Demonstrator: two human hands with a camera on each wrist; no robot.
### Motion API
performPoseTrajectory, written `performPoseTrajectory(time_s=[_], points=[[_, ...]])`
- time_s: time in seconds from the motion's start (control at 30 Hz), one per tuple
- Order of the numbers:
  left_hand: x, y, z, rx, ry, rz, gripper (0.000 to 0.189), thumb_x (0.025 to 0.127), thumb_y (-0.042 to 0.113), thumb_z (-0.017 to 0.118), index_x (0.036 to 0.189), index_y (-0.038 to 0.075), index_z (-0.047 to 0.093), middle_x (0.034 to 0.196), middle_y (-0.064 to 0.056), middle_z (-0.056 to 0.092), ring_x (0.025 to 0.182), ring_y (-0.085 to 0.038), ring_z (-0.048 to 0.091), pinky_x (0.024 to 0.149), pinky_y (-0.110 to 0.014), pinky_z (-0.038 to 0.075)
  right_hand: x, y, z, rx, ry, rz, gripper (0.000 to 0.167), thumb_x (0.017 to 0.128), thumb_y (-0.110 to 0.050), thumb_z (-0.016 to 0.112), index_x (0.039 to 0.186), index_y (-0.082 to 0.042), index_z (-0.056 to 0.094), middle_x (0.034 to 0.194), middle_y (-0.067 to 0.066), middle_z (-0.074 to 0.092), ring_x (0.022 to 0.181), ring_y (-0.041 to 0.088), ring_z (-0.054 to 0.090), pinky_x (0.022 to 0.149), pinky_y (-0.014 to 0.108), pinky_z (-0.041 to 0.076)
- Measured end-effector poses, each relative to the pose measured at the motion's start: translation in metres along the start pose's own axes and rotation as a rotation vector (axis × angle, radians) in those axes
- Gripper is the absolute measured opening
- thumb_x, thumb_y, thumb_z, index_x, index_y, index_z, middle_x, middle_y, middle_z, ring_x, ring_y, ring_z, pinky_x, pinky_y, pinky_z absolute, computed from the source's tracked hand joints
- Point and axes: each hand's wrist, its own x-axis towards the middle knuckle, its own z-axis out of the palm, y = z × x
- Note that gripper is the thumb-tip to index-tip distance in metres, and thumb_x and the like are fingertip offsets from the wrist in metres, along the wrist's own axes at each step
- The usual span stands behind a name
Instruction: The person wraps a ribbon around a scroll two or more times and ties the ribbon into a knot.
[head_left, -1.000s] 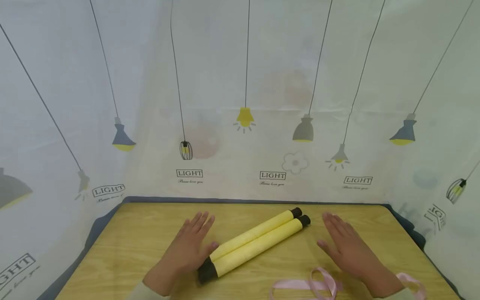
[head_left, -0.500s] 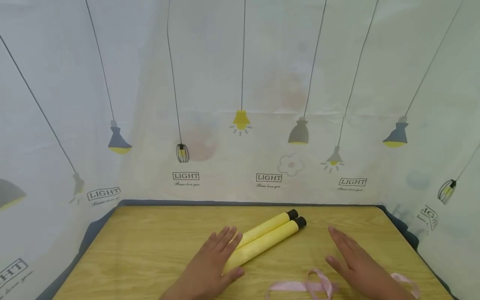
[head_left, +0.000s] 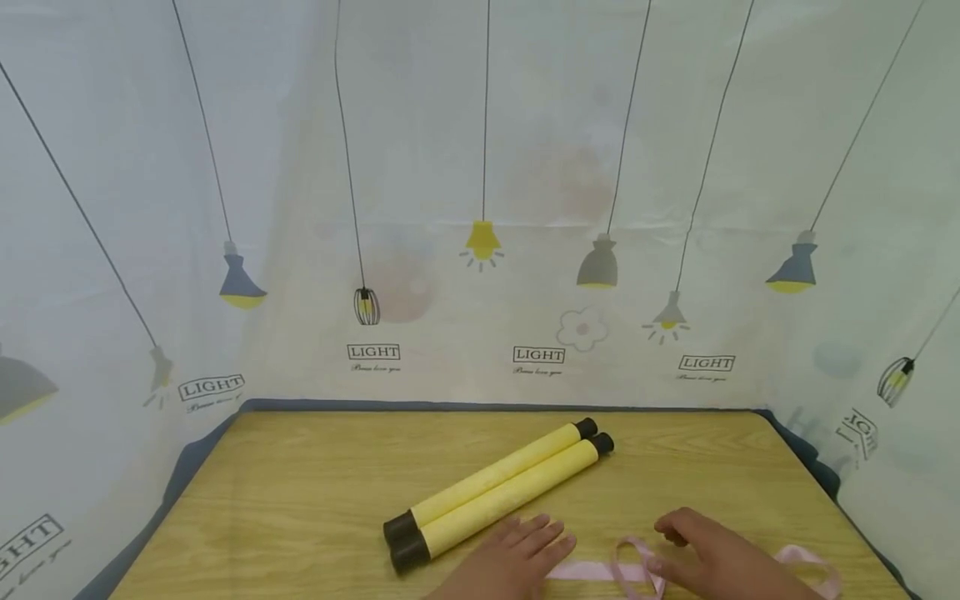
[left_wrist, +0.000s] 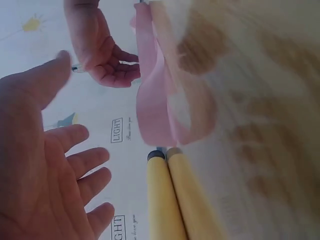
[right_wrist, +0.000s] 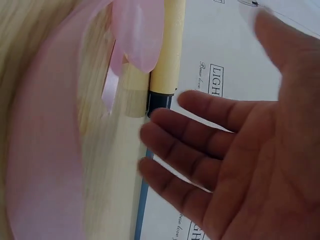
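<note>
Two yellow tubes with black ends lie side by side, slanting across the wooden table (head_left: 285, 483): the farther tube (head_left: 495, 472) and the nearer tube (head_left: 517, 498). A pink ribbon (head_left: 592, 571) lies loosely looped at the near side, and in the left wrist view the ribbon (left_wrist: 152, 95) stands up in a curl. My left hand (head_left: 506, 562), fingers spread, is between the tubes' near end and the ribbon, holding nothing. On the other side my right hand (head_left: 720, 554) has loosely bent fingers, its thumb overlapping the ribbon's loop in the head view. Nothing shows in its grasp.
A pale cloth (head_left: 435, 167) printed with hanging lamps surrounds the table at the back and sides. A dark blue strip (head_left: 315, 406) runs along the table's far edge. More ribbon curls out past the right wrist.
Both hands have come back toward the near edge and down. My left hand has also moved right, off the tubes, which show whole again. The tubes and ribbon stay in place.
</note>
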Motion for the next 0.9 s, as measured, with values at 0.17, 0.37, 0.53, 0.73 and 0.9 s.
performPoseTrajectory(time_s=[0.17, 0.37, 0.53, 0.73, 0.9], points=[[0.008, -0.004, 0.014, -0.039, 0.026, 0.087, 0.060, 0.109, 0.056, 0.040, 0.157, 0.022, 0.046, 0.149, 0.004, 0.058, 0.142, -0.013, 0.052, 0.116, -0.032, 0.044, -0.005, -0.003, 0.005, -0.015, -0.054, -0.016, 0.033, 0.093, -0.040, 0.077, 0.109, -0.015, 0.062, 0.096, 0.002, 0.057, 0.082, 0.017, 0.050, 0.068, 0.034, 0.041], [0.010, -0.002, 0.012, -0.105, -0.017, 0.137, 0.041, 0.107, 0.045, 0.052, 0.137, 0.021, 0.067, 0.122, 0.012, 0.071, 0.112, 0.001, 0.063, 0.093, -0.012, 0.047, -0.011, 0.000, 0.010, 0.016, -0.135, -0.103, 0.030, 0.091, -0.040, 0.079, 0.091, -0.015, 0.062, 0.075, -0.003, 0.048, 0.063, 0.009, 0.042, 0.057, 0.027, 0.032], [0.010, 0.000, 0.011, -0.140, -0.023, 0.173, 0.031, 0.105, 0.039, 0.058, 0.125, 0.021, 0.074, 0.114, 0.013, 0.074, 0.101, 0.005, 0.062, 0.085, -0.004, 0.040, -0.009, 0.000, 0.014, -0.020, -0.186, -0.152, 0.017, 0.093, -0.037, 0.078, 0.095, -0.025, 0.066, 0.075, -0.009, 0.054, 0.065, 0.003, 0.047, 0.059, 0.026, 0.037], [0.012, 0.003, 0.010, -0.157, -0.059, 0.120, 0.023, 0.101, 0.043, 0.062, 0.102, 0.026, 0.078, 0.086, 0.021, 0.065, 0.075, 0.011, 0.047, 0.070, -0.004, 0.033, -0.008, 0.000, 0.016, -0.006, -0.217, -0.156, 0.013, 0.098, -0.025, 0.071, 0.088, -0.020, 0.064, 0.073, -0.011, 0.053, 0.064, 0.002, 0.046, 0.058, 0.025, 0.035], [0.014, 0.004, 0.009, -0.140, -0.067, 0.107, 0.027, 0.100, 0.041, 0.064, 0.081, 0.024, 0.074, 0.068, 0.021, 0.052, 0.062, 0.011, 0.036, 0.062, -0.003, 0.028, -0.008, 0.002, 0.016, -0.016, -0.202, -0.150, 0.018, 0.101, -0.019, 0.065, 0.083, -0.017, 0.062, 0.071, -0.011, 0.050, 0.062, 0.002, 0.044, 0.058, 0.024, 0.034]])
